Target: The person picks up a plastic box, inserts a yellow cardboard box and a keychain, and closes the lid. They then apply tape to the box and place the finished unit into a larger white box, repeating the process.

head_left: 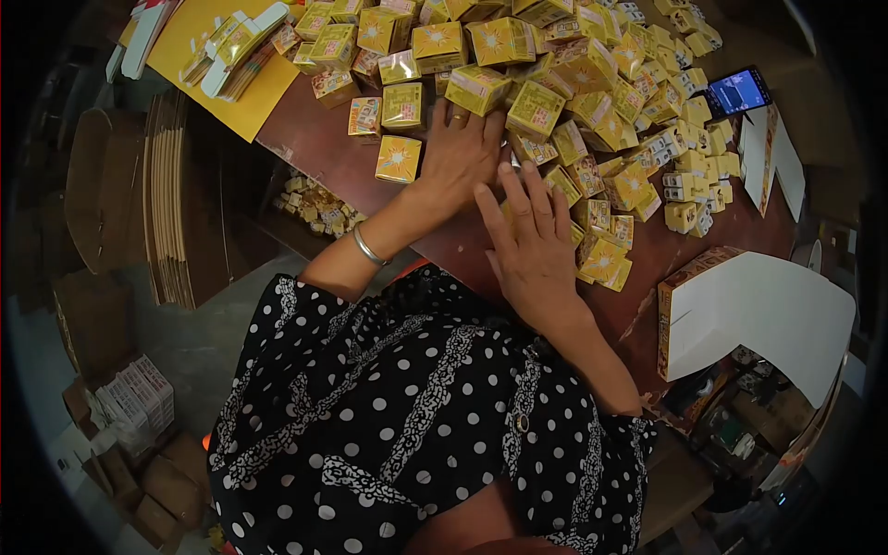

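A large heap of small yellow boxes (pixel 437 46) covers the far part of the reddish table (pixel 462 242). My left hand (pixel 462 155) lies palm down at the heap's near edge, fingers stretched forward against the boxes, their tips partly hidden. Just left of it sits a yellow box with an orange starburst (pixel 398 158). My right hand (pixel 532 242) is beside it to the right, fingers spread, its fingertips near the small boxes (pixel 561 183). Nothing shows in its grasp.
Small cream-coloured pieces (pixel 685 188) and a lit phone (pixel 737 92) are on the right. An open white carton (pixel 754 301) stands at the right edge. Flat cartons (pixel 242 46) lie on a yellow sheet (pixel 190 26) at the far left. Stacked brown cardboard (pixel 168 199) stands left of the table.
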`<action>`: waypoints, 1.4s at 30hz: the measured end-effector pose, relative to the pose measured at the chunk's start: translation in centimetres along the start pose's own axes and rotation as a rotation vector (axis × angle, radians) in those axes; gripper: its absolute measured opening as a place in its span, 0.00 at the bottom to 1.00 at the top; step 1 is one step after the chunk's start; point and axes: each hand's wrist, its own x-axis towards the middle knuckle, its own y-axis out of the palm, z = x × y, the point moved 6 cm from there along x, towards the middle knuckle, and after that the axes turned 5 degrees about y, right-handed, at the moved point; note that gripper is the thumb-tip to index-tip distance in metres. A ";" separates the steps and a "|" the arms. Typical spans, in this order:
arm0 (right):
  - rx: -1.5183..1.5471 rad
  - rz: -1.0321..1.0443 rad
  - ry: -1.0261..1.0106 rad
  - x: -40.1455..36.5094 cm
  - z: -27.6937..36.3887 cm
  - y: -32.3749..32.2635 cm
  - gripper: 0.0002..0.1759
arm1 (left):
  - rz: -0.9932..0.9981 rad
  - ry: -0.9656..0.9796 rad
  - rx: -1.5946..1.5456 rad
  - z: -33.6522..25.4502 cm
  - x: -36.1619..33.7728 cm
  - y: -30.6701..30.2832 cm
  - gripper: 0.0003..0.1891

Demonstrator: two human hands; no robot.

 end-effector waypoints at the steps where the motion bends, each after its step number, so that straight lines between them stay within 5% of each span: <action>1: 0.000 0.000 -0.001 0.2 -0.1 0.0 0.46 | 0.000 0.000 0.001 0.1 0.1 -0.2 0.24; 3: 0.021 0.004 0.049 0.5 -0.7 0.1 0.53 | -0.042 0.012 -0.072 -0.1 0.0 -1.5 0.29; 7: 0.014 -0.002 0.026 1.1 -0.8 0.6 0.52 | -0.017 0.042 -0.079 -0.5 -0.1 -1.8 0.33; 9: 0.019 -0.010 0.038 1.3 -1.0 0.6 0.51 | 0.262 -0.074 -0.143 -0.2 -0.2 -0.2 0.33; 16: 0.001 -0.039 0.100 1.7 -2.1 0.1 0.50 | -0.054 0.025 -0.199 -2.4 -0.7 -1.5 0.34; 19: -0.028 -0.066 0.138 1.6 -3.2 -0.8 0.46 | 0.081 0.036 -0.136 -4.7 -1.7 -0.6 0.35; 30: 0.117 -0.050 0.062 -1.7 -6.8 -2.3 0.46 | 0.104 0.022 -0.153 -8.2 -3.0 -1.0 0.38; 42: 0.134 -0.164 0.101 -5.3 -9.2 -3.6 0.43 | 0.254 0.163 -0.328 -3.7 -0.5 -3.0 0.32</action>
